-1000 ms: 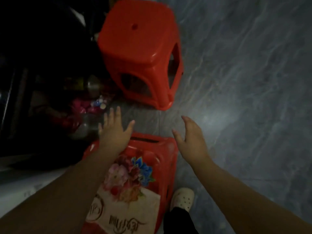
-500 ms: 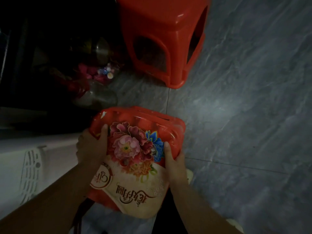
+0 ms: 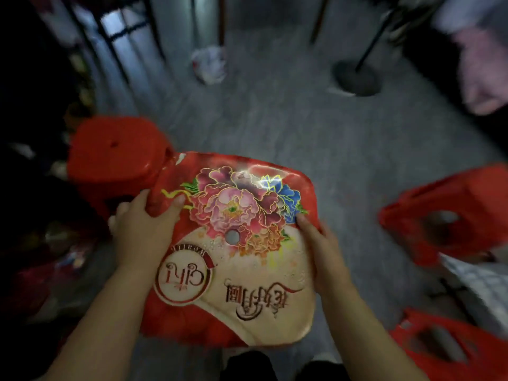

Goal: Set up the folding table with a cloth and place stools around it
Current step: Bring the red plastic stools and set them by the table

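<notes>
Holding: red plastic stool with flower-printed seat [image 3: 247,270], between left hand [image 3: 140,232] and right hand [image 3: 327,259], above grey floor [image 3: 275,119].
Fingers [image 3: 176,202]: curled round both seat edges.
Progress: judged early; no table or cloth visible.
Count: four stools: one held, plain red stool [image 3: 115,155] beyond left fingers, two more red stools [image 3: 450,213] [image 3: 445,345] right of right fingers.

flowered stool [image 3: 233,243]: red plastic, seat printed with peonies and a cream script panel, small centre hole, seat facing up, gripped at both side edges by left hand [image 3: 143,229] and right hand [image 3: 324,251] | plain red stool [image 3: 115,158]: upright on floor, just behind-left | two more red stools [image 3: 450,213]: far right, blurred, side openings showing
</notes>
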The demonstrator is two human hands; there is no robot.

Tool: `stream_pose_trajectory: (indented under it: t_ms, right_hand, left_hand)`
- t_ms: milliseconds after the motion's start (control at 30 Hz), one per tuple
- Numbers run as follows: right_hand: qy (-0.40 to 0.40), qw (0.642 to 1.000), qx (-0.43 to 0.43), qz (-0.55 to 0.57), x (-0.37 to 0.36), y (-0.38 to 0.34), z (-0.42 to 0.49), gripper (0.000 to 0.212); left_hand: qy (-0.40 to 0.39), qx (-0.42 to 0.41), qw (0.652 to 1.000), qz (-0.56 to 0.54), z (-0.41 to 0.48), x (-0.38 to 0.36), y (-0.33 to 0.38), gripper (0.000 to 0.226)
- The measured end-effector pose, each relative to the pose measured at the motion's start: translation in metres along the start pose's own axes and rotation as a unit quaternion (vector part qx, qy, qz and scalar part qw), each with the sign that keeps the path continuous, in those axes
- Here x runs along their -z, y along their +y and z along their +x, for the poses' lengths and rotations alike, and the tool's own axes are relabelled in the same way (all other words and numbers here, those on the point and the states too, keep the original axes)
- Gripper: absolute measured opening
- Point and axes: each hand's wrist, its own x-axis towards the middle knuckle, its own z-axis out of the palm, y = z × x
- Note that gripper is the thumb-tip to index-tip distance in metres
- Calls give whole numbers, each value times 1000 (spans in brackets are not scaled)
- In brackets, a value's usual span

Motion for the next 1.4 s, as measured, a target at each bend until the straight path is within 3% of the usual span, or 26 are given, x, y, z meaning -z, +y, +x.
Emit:
stream_pose_trajectory:
  t_ms: [167, 300, 367, 633, 867, 1200, 1400]
  right_hand:
    - [92, 978, 189, -1, 106, -131, -120, 30]
    - [206, 925, 319, -11, 181, -192, -234, 47]
    - [264, 894, 361, 10, 218, -206, -295, 56]
    - [441, 757, 482, 32, 349, -174, -556, 49]
    - [590, 675, 444, -1, 458, -106, -716, 50]
    - [715, 622, 318, 19, 600, -10, -811, 57]
    - [753, 620, 221, 24, 723, 36, -817, 58]
  left_hand:
    - [-25, -138, 982, -123, -97, 40, 149, 62]
    - [-36, -267, 938, -217, -182, 69, 251, 53]
    - [-43, -327, 908, -260, -232, 84, 295, 59]
    - [-56, -481, 799, -356, -493, 131, 386, 70]
    - [-174, -521, 740, -389, -690, 106, 401, 75]
    - [-299, -576, 691, -316, -887, 3, 421, 83]
    - [-377, -571, 682, -259, -994, -112, 447, 76]
